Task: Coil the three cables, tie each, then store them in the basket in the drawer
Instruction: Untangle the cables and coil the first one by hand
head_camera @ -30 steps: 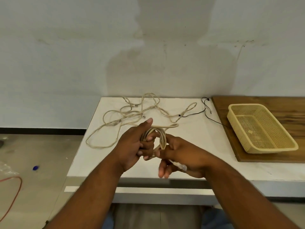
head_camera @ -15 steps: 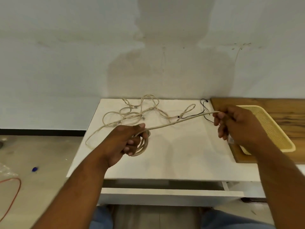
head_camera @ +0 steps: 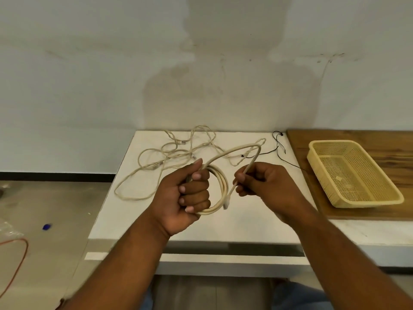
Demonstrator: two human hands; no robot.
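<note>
My left hand (head_camera: pixel 186 193) is closed around a coil of beige cable (head_camera: pixel 223 186), held above the white table (head_camera: pixel 245 224). The cable's free tail arcs up and right from the coil, then bends down into my right hand (head_camera: pixel 261 184), which pinches it just above its plug end (head_camera: pixel 226 203). Loose beige cables (head_camera: pixel 169 153) lie tangled at the table's back left. A thin black cord (head_camera: pixel 278 148) lies at the back, near the wooden board. The yellow mesh basket (head_camera: pixel 355 200) stands empty on that board at the right.
The wooden board (head_camera: pixel 380 139) covers the table's right part. A white drawer front (head_camera: pixel 201 258) shows slightly pulled out under the table edge. On the floor at left lie a red cable (head_camera: pixel 20 260), clear plastic wrap and a small blue object (head_camera: pixel 46 226).
My right hand, which had pulled the cable tail out straight toward the basket, has come back toward the coil, so the tail now forms a loop. The left hand has lifted the coil slightly.
</note>
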